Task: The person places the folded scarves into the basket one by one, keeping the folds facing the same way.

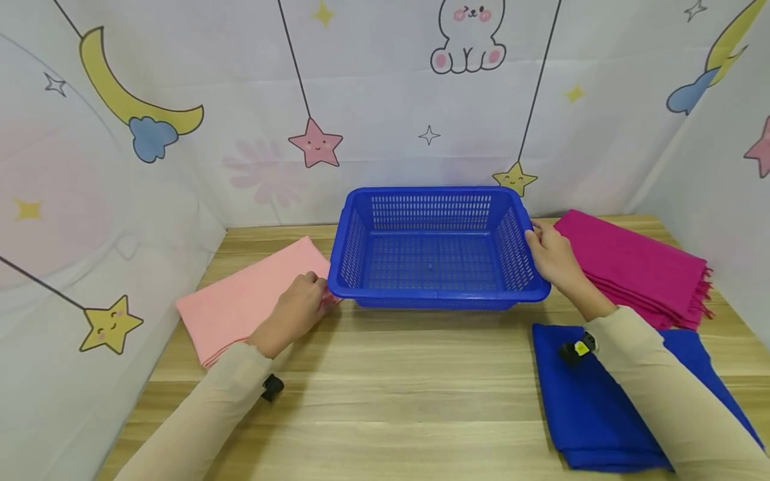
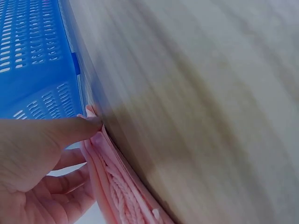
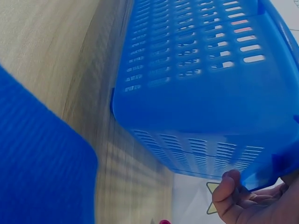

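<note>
We look down at a wooden table [image 1: 421, 387] with a blue plastic basket [image 1: 439, 296] at the back, near the middle. On the left lies a folded pink cloth [image 1: 243, 294]; the left hand [image 1: 295, 307] pinches its edge between thumb and fingers, just beside the basket. The right hand [image 1: 555, 257] has its fingers closed around the basket's right rim. To the right, we find a folded magenta cloth [image 1: 631, 267] with fringe, and nearer us a folded blue cloth [image 1: 592, 407], partly hidden behind the right sleeve [image 1: 668, 394].
</note>
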